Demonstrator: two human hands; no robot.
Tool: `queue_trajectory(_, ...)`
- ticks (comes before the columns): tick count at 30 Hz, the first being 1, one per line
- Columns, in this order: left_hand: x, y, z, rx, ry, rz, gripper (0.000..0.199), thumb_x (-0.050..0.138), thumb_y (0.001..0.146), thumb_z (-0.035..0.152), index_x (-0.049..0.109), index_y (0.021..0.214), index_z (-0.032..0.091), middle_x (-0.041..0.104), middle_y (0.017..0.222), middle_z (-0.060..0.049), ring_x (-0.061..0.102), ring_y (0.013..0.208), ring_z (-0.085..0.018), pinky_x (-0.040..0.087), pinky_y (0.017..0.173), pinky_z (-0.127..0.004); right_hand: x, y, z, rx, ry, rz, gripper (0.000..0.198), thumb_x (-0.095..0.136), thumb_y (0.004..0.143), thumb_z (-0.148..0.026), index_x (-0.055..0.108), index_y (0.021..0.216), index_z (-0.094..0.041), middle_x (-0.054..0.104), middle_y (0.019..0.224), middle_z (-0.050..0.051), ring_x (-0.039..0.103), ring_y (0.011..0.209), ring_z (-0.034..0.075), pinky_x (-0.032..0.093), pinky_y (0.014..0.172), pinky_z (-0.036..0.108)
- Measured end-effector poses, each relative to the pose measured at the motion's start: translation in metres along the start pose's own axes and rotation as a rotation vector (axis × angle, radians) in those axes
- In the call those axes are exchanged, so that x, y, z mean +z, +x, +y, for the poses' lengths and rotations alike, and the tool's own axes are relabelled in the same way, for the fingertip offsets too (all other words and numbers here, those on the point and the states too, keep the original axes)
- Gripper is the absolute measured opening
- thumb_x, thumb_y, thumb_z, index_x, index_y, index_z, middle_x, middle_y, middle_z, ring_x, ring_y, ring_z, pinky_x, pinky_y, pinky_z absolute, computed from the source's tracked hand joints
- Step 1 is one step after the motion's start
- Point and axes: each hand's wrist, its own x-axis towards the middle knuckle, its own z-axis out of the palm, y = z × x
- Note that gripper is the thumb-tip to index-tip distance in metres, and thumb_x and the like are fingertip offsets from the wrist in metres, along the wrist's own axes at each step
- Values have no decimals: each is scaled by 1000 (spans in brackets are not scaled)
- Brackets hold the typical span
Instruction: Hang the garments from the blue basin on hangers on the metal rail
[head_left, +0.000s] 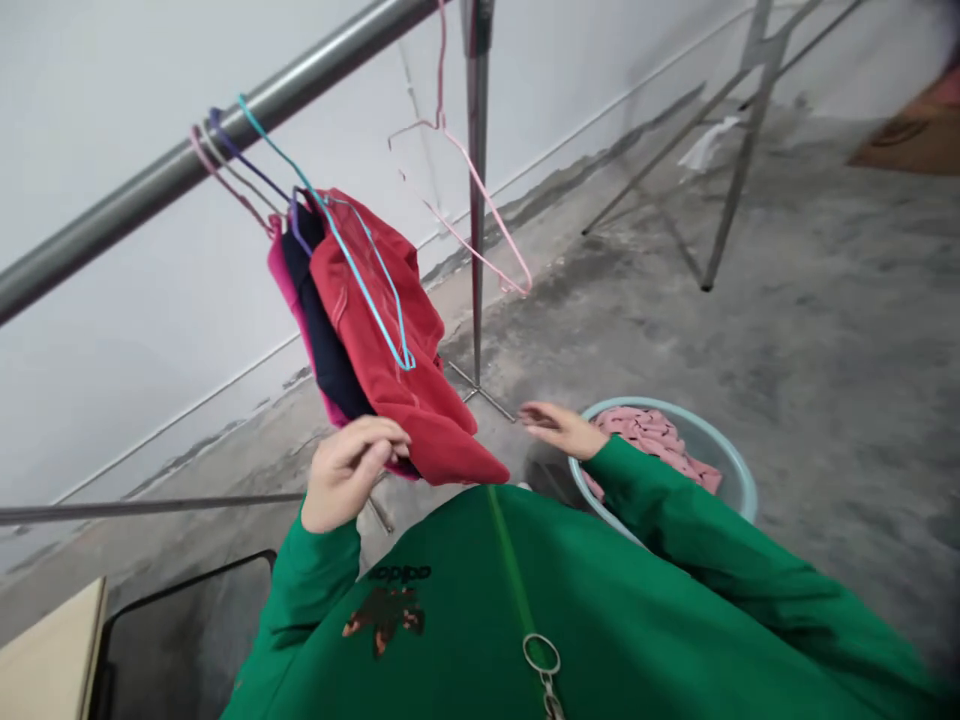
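Note:
Several garments hang on wire hangers from a metal rail: a magenta one, a dark navy one and, nearest me, a red garment (397, 340). A light blue wire hanger (367, 280) lies across the front of the red cloth. My left hand (349, 470) is at the lower left edge of the red garment, its fingers curled towards the thumb on the cloth; the fingertips are partly hidden. Off to the right of the cloth, my right hand (559, 428) has its fingers stretched out and holds nothing. It is in front of the rim of a light blue basin (742, 470).
Pink patterned cloth (652, 435) lies in the basin on the concrete floor. A pink wire hanger (487, 195) hangs by the rack's upright post (478, 230). Other metal legs (739, 170) and a cardboard box (915, 130) are at the upper right. A dark-framed object (187, 620) stands lower left.

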Motion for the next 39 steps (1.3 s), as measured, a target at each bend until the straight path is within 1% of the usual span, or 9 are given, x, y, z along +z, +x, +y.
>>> queue_trajectory(2,2,4,2,32,136,289,18,51,94,21,64,105,20,62,107,-7,64,91,-14,57,79,-28,32,19,-36,-147,1,-142,61,66,76,-60,58,120,-18,64,119,15,63,107,27,54,91,42)
queue_trajectory(4,11,9,1,47,217,392,24,52,93,26,60,115,20,55,121,-10,59,108,-18,55,93,-35,60,36,-76,-280,-91,-148,84,70,68,-64,48,132,-14,52,137,19,51,125,33,44,106,52)
queue_trajectory(8,29,13,-3,16,241,366,47,46,96,31,38,142,24,32,153,-12,33,143,-25,35,117,-44,90,55,-120,-387,-276,-5,39,51,87,-37,55,116,-13,65,108,17,63,103,29,53,89,46)
queue_trajectory(12,33,20,-17,-135,143,395,59,38,99,37,17,153,27,15,163,-6,17,150,-22,21,124,-40,77,56,-106,-442,-215,150,27,44,80,-17,56,103,-19,67,93,10,64,85,23,54,77,38)
queue_trajectory(16,33,57,-43,-246,-40,475,79,57,88,50,17,152,24,20,161,-10,16,150,-23,20,124,-39,62,51,-97,-512,-136,159,21,45,80,-15,55,97,-21,65,87,6,63,80,20,54,74,35)
queue_trajectory(23,16,89,-50,-213,-447,346,78,83,58,52,53,120,15,64,122,-12,62,114,-27,51,100,-39,32,59,-112,-457,-47,-128,18,54,82,-29,55,100,-26,65,96,6,66,88,25,56,80,44)
queue_trajectory(28,-3,67,-39,-267,-358,385,64,84,58,39,56,109,14,68,112,-10,65,102,-23,53,93,-36,14,102,-158,-343,161,-155,44,53,86,-47,49,121,-20,62,117,11,62,107,23,52,92,40)
queue_trajectory(33,-12,56,-28,-250,-125,404,49,76,68,34,55,107,14,68,108,-9,66,98,-22,52,91,-37,57,154,-216,-170,-99,-49,42,62,82,-34,52,117,-14,63,85,3,58,78,17,49,78,33)
queue_trajectory(39,-44,36,-19,-280,-6,372,51,76,67,36,56,108,15,67,108,-7,64,100,-23,51,93,-37,42,181,-200,-92,4,57,21,40,80,-7,55,92,-15,45,55,-6,41,49,8,38,54,21)
